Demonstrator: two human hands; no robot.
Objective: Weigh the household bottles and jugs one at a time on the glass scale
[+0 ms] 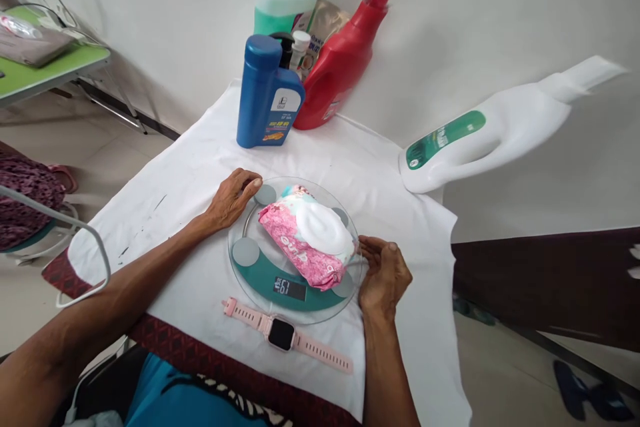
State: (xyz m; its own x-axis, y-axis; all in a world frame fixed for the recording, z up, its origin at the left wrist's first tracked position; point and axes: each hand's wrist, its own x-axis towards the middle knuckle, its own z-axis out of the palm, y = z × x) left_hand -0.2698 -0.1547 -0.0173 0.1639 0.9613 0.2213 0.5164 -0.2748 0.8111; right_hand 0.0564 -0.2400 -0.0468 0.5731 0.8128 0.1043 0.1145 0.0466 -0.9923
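1. Watching through the head camera, I take the glass scale (257,281) as landmark; it lies on a white cloth (403,227).
2. Pink pack (295,243): lying on the scale's glass, white lid (325,227) upward, one end angled toward the right rim. Nothing grips it.
3. Left hand (233,200): at the scale's left rim on the far side, fingers bent, thumb by the edge. I cannot tell whether it pinches the glass or merely rests there.
4. Right hand (385,277): at the scale's right rim, loosely open, thumb raised, no object within. Fingertips sit close to the edge; contact unclear to me.
5. Display (290,288): on the scale's near side, lit with digits that I cannot read with confidence.
6. Around the scale: pink watch (281,333) just beside the near rim; blue bottle (270,97) and red bottle (340,63) beyond the far rim; white bottle (500,123) off to the right.
7. Step in hand, my judgement: weighing, with the pack already placed.
8. Next move, my judgement: a clean reading calls for both hands clear of the glass; lifting would call for a gentle two-sided hold, since the pack looks soft.
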